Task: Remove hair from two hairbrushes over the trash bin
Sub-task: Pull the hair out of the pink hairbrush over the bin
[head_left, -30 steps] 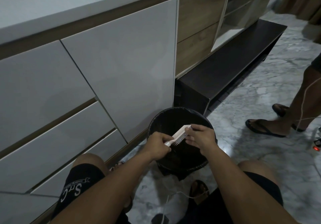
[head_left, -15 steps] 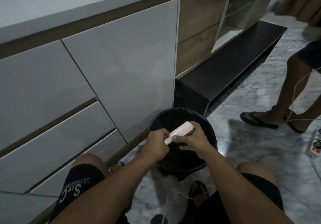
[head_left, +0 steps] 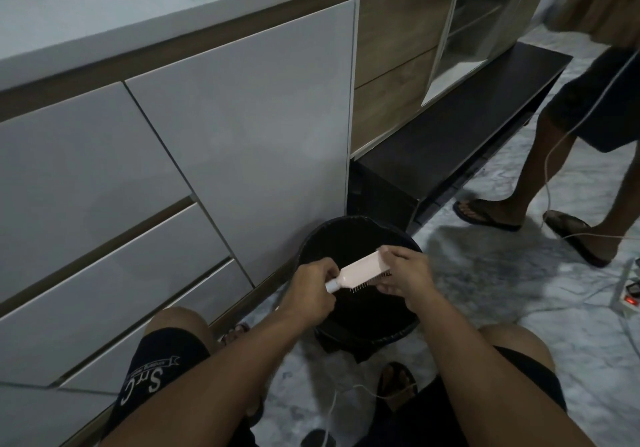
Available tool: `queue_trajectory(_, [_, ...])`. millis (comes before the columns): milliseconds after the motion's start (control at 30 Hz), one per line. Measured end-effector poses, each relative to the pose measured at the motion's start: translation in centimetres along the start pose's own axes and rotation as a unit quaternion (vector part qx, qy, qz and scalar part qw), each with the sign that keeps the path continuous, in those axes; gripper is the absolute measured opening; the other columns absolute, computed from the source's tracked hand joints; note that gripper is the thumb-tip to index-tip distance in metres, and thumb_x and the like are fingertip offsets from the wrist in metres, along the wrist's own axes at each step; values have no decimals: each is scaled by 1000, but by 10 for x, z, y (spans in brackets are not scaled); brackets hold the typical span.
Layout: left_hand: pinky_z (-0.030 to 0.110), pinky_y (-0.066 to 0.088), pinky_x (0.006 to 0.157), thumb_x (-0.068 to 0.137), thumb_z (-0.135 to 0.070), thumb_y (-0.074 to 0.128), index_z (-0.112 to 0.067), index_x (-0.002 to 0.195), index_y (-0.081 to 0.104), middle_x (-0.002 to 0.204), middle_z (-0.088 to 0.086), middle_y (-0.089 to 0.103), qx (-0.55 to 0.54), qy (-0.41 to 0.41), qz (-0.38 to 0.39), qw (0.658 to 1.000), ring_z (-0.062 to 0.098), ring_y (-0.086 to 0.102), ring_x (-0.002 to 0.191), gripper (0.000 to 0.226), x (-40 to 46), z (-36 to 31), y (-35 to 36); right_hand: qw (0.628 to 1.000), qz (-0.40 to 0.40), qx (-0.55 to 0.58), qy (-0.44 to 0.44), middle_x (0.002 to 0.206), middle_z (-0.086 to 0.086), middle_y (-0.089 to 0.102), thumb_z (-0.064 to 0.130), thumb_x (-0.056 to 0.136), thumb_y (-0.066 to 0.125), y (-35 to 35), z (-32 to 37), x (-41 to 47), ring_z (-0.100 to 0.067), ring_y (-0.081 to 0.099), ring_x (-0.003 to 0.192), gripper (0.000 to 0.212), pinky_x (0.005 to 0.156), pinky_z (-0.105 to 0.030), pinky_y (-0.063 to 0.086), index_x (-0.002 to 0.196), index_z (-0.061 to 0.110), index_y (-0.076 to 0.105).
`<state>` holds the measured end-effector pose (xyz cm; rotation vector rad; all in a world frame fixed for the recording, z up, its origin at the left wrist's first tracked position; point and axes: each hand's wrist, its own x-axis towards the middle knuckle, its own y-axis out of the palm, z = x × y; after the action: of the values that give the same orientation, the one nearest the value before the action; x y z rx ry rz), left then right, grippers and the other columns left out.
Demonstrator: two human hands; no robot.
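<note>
A pale pink hairbrush [head_left: 362, 268] lies across the mouth of a black trash bin [head_left: 322, 235] lined with a black bag. Its back faces up and its bristles point down and toward me. My left hand [head_left: 311, 289] is closed around the white handle end. My right hand [head_left: 403, 271] grips the far head of the brush, fingers curled over the top and the thumb under the bristles. Only one brush is in sight. Whatever lies inside the bin is too dark to make out.
White cabinet drawers [head_left: 173, 169] stand close on the left, a low black bench [head_left: 460, 127] behind the bin. Another person's legs in sandals [head_left: 485, 214] stand at the right on the marble floor. A power strip [head_left: 628, 302] with a red light and white cables lies at the right edge.
The brush has rolled from bristles showing to back facing up. My right hand shifted along the head. The other person stepped closer along the bench.
</note>
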<state>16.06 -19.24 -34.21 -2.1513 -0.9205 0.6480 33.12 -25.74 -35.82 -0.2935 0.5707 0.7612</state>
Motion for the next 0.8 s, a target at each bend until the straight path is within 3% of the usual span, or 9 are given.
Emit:
queue_trajectory(67, [28, 49, 68, 72, 1, 73, -13, 99, 66, 97, 5, 69, -8, -6, 1, 1000, 18, 62, 84, 31, 0, 2, 0, 1000, 3, 4, 2, 95, -11, 68, 31, 99, 53, 1, 1, 0, -29, 71, 75, 21, 58, -35, 58, 109, 16, 64])
queue_trajectory(133, [25, 45, 65, 73, -5, 75, -14, 96, 67, 89, 0, 66, -17, -20, -2, 1000, 15, 59, 79, 25, 2, 1, -1, 998, 52, 10, -16, 109, -11, 66, 34, 95, 60, 2, -1, 2, -28, 70, 90, 30, 61, -36, 59, 120, 18, 62])
queue_trajectory(267, [18, 38, 60, 77, -13, 74, -13, 98, 72, 90, 2, 69, -38, -38, 15, 998, 10, 57, 75, 21, 7, -2, -6, 990, 132, -12, -53, 126, -7, 53, 20, 62, 91, 2, -9, 7, -27, 62, 110, 87, 83, -44, 60, 136, 29, 45])
queue_trajectory(367, [17, 40, 54, 79, -13, 71, -11, 99, 73, 80, 0, 67, -62, -48, 40, 996, 10, 60, 67, 20, 9, -3, -7, 989, 135, -3, -64, 134, -11, 46, 18, 46, 96, 3, -11, 9, -31, 60, 114, 112, 86, -47, 59, 141, 29, 37])
queue_trajectory(467, [20, 45, 52, 80, -11, 69, -11, 97, 74, 68, -1, 65, -80, -64, 50, 994, 10, 61, 58, 18, 10, -3, -7, 987, 143, 40, -53, 136, -12, 40, 3, 56, 92, 4, -10, 8, -35, 58, 115, 111, 88, -49, 58, 144, 28, 31])
queue_trajectory(567, [19, 44, 49, 81, -11, 68, -12, 96, 75, 60, -5, 62, -93, -75, 61, 991, 7, 58, 50, 16, 11, -2, -7, 987, 148, 34, -45, 133, -11, 42, 5, 53, 93, 5, -11, 6, -35, 58, 115, 112, 90, -50, 57, 144, 26, 32])
queue_trajectory(600, [19, 44, 49, 82, -11, 68, -12, 96, 75, 59, -6, 62, -94, -76, 63, 991, 7, 58, 50, 16, 11, -1, -6, 988, 143, 35, -45, 131, -12, 46, 6, 54, 93, 6, -11, 5, -34, 60, 114, 107, 89, -50, 58, 142, 22, 36])
queue_trajectory(733, [18, 44, 49, 85, -10, 66, -12, 102, 74, 64, -6, 62, -106, -85, 80, 987, 6, 59, 52, 19, 11, 4, -5, 992, 98, 61, -40, 113, -26, 65, 10, 80, 78, 3, -3, 1, -36, 71, 97, 52, 84, -48, 60, 126, 1, 55])
queue_trajectory(800, [18, 44, 49, 86, -9, 66, -10, 104, 73, 65, -6, 62, -114, -89, 91, 985, 5, 58, 51, 19, 10, 5, -5, 994, 76, 73, -30, 108, -30, 68, 16, 85, 74, 0, 0, 2, -39, 73, 91, 41, 81, -49, 61, 120, 0, 61])
